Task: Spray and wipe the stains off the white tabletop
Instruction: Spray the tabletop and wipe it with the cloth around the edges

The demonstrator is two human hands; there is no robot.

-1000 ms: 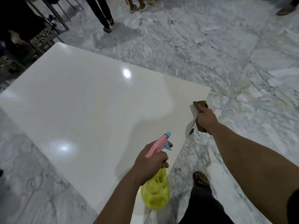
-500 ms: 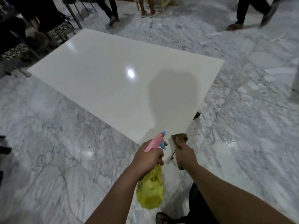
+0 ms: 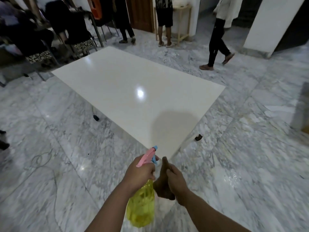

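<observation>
The white tabletop (image 3: 127, 84) stretches away from me, glossy, with a lamp glare and my shadow on its near corner. No stains show on it. My left hand (image 3: 139, 171) grips a yellow spray bottle (image 3: 141, 205) with a pink and blue trigger head pointing toward the table's near corner. Beside it, my right hand (image 3: 176, 179) holds a brown cloth (image 3: 161, 183), which hangs below the fist. Both hands are in front of the table's near corner, off the surface.
Grey marble floor (image 3: 50, 173) surrounds the table. Chairs (image 3: 78, 37) with seated people stand at the far left. Several people stand or walk at the back, one (image 3: 217, 41) passing at the right. A white pillar (image 3: 267, 25) rises at the far right.
I have backed away from the table, so more of the room shows. My right hand left the table's right edge with the cloth and came in next to the bottle.
</observation>
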